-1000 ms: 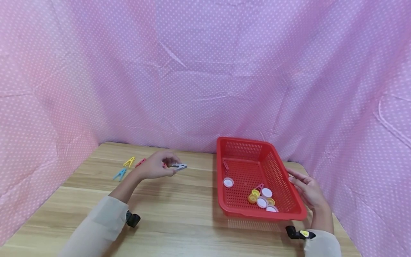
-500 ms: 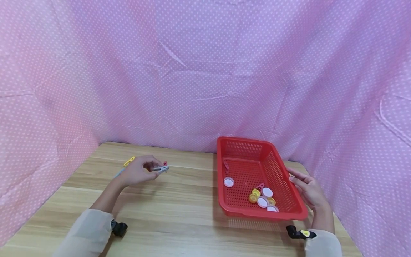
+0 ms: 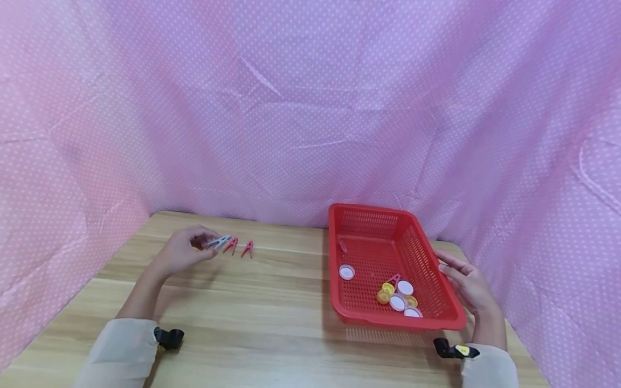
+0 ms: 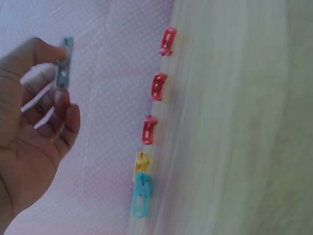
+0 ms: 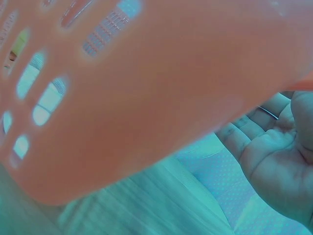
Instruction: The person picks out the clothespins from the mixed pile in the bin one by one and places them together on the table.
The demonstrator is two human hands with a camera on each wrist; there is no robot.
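My left hand pinches a grey-blue clothespin between thumb and fingers, raised over the table's back left. Just past it, two red clothespins show in the head view. The left wrist view adds a third red clothespin, a yellow clothespin and a light blue clothespin, mostly hidden by the hand from above. At the right, my right hand holds the side rim of a red plastic basket; some fingertips are hidden behind the basket wall in the right wrist view.
Inside the basket lie several round white lids, yellow lids and a few pinkish-red clothespins. A wooden table spreads in front. Pink dotted cloth hangs along the back and sides.
My left hand has moved left with the grey-blue clothespin, uncovering two red clothespins and covering the yellow and light blue ones in the head view. My right hand stays at the basket rim.
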